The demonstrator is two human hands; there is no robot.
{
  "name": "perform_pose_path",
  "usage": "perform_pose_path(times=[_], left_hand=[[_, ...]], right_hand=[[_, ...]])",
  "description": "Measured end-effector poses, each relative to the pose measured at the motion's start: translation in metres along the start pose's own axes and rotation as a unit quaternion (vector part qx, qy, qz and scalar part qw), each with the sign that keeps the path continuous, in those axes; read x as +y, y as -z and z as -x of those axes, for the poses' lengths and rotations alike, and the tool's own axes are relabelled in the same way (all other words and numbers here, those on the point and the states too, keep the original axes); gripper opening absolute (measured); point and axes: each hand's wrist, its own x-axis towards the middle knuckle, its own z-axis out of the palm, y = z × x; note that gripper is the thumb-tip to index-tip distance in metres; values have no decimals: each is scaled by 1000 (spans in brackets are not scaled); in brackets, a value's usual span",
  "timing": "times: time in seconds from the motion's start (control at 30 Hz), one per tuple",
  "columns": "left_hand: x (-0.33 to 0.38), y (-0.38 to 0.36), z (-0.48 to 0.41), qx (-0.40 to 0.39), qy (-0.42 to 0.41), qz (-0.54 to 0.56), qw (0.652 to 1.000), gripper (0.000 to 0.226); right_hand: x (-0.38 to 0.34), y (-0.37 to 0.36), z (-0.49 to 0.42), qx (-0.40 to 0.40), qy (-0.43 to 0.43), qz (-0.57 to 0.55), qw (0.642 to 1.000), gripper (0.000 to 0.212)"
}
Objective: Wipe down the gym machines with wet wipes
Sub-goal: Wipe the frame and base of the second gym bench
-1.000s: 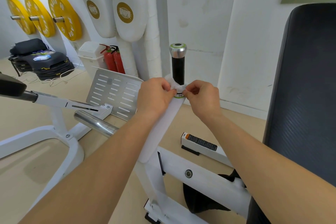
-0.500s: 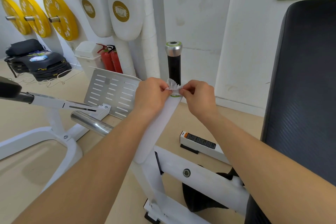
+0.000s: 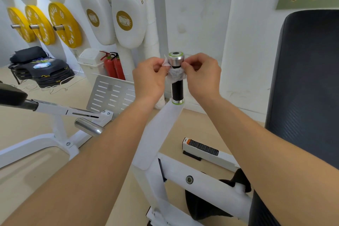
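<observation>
A white gym machine frame (image 3: pixel 157 134) rises to an upright black handle (image 3: pixel 177 91) with a silver, green-ringed cap (image 3: pixel 176 59). A white wet wipe (image 3: pixel 175 75) is wrapped round the upper part of the handle, just under the cap. My left hand (image 3: pixel 149 77) pinches the wipe's left end beside the cap. My right hand (image 3: pixel 201 75) pinches the wipe's right end. The two hands sit on either side of the handle at the same height.
A black padded backrest (image 3: pixel 310 82) fills the right side. A perforated metal footplate (image 3: pixel 111 95) and a chrome bar (image 3: pixel 89 126) lie to the left. Yellow weight plates (image 3: pixel 64 24), white boxing pads (image 3: pixel 126 16), red extinguishers (image 3: pixel 112 67) and a white bin (image 3: pixel 89 62) line the wall.
Both hands have slid the wipe up the handle from its green-ringed base to just under the silver cap. The black grip below is now uncovered.
</observation>
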Motion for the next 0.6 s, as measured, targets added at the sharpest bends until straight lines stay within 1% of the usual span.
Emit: perform_pose_path(times=[0.13,0.2,0.3,0.37,0.43,0.53,0.6], left_hand=[[-14,-5,7,-46,22,1,999,7],[-19,-4,9,-70,26,-33,997,8],[-22,1,18,-128,37,-94,987,7],[-19,10,27,-145,47,-107,982,6],[-15,26,38,-140,57,-109,983,11],[-11,61,63,-147,52,-124,980,15],[-14,83,88,-166,48,-159,972,15]], right_hand=[[21,-5,16,-20,-48,1,999,16],[30,-3,21,-36,-67,22,997,17],[36,1,30,-76,-87,71,991,14],[34,5,38,-87,-81,78,990,14],[26,10,50,-104,-65,66,990,15],[11,18,76,-176,-32,67,982,20],[2,21,96,-238,8,117,964,20]])
